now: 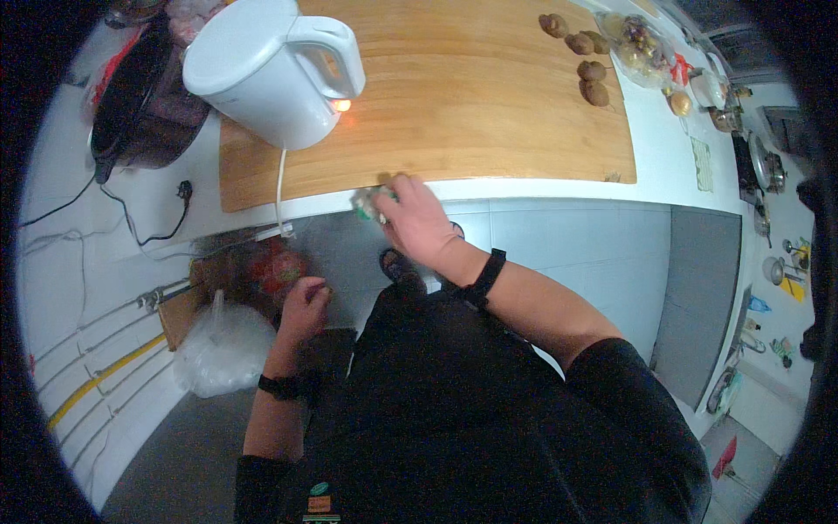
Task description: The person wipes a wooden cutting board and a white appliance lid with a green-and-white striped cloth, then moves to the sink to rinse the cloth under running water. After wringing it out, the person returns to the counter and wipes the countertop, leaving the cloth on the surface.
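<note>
My right hand (pixel 419 223) grips a crumpled green-and-white cloth (pixel 372 203) at the front edge of the white counter (pixel 497 190). Its fingertips reach the near edge of a large wooden board (pixel 458 98) lying on the counter. Lower and to the left, my left hand (pixel 306 308) hangs away from the counter with its fingers curled in, and nothing shows in it. On the board's left part stands a white electric kettle (pixel 262 72) with an orange light glowing under its handle. The kettle's white cord (pixel 281 190) runs down over the counter's edge.
Several kiwifruit-like brown fruits (pixel 592 92) lie at the board's right end, beside a bag of fruit (pixel 635 49). A dark pot-like appliance (pixel 150 111) and a black plug (pixel 185 190) sit at left. Below are a clear plastic bag (pixel 222 350) and a yellow pipe (pixel 105 380).
</note>
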Demonstrator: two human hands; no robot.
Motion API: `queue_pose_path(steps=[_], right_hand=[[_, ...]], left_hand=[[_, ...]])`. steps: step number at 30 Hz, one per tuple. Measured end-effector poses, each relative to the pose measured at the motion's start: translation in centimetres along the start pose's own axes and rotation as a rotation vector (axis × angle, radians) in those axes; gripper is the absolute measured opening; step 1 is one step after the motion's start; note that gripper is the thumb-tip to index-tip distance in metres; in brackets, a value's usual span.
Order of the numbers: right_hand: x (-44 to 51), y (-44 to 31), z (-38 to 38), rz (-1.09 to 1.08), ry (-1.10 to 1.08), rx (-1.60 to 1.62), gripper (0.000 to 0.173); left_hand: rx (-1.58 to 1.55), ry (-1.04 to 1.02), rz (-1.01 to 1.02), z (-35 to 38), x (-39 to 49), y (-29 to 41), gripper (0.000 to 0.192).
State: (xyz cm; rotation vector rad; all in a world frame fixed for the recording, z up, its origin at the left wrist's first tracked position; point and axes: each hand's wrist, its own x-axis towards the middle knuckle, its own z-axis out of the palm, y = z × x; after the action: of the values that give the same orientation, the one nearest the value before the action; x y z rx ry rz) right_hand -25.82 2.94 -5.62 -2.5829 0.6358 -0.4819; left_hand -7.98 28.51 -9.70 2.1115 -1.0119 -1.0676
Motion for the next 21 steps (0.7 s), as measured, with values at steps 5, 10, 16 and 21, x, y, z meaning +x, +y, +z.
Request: queue_pose_path(steps=[5,10,16,21], right_hand=[[-3.4,5.1,-3.9,0.225,0.176,-0.085,0.036],[-9.3,11.6,-8.6,0.615,0.244,-0.298,0.043],[-14.7,13.1,-13.2,0.498,0.364,-0.252,0.034],[-16.6,9.8,-14.1,0.39,0.34,-0.185,0.041]], left_hand=[[-0.022,-0.002,-0.065,0.8,-0.6,-1.4,0.03],[-0.078,-0.008,-0.138,1.2,-0.5,-1.4,0.031],[-0.092,-0.078,-0.073,1.6,2.0,-0.4,0.03],[-0.102,-0.134,0.005,2.4,4.7,2.6,0.031]])
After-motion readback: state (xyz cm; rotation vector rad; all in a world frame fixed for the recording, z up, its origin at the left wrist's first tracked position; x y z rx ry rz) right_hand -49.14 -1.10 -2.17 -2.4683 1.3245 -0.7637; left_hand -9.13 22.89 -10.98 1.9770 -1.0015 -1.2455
